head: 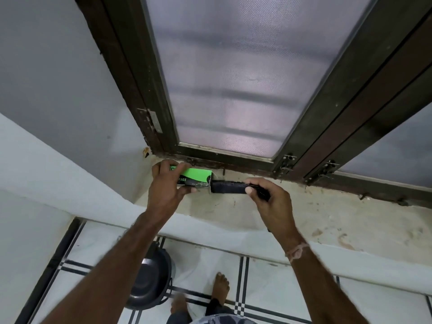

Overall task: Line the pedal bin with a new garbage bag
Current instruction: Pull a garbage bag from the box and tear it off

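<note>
Pedal bin point(149, 281), dark and round with its lid down, stands on the tiled floor point(280, 277) below the window sill point(304, 213), towards the sill's left end; the left forearm crosses in front of it and hides part of its near-left side. Two bare feet point(219, 286) stand on the floor just right of the bin, also below the sill. Both arms reach up and over the sill's white front edge, and a pale thread band point(298, 250) circles the right wrist. The hands are apart, each clamped on something above the sill's stained surface near its left corner. The left hand point(166, 185) grips a green and black bag box point(196, 175), fingers curled over its top and thumb beneath, so that much of the box's left half is covered. The right hand point(268, 197) pinches the right end of a black roll of garbage bags point(228, 187), which lies level with its left end at the box's open flap; whether that end is inside the box cannot be told. Behind the sill rises a dark wooden window frame point(304, 136) holding a mesh screen point(233, 78), with two metal latch bolts point(286, 163) at the frame's foot, right of the roll. A plain grey wall point(46, 90) meets the sill's left end.
</note>
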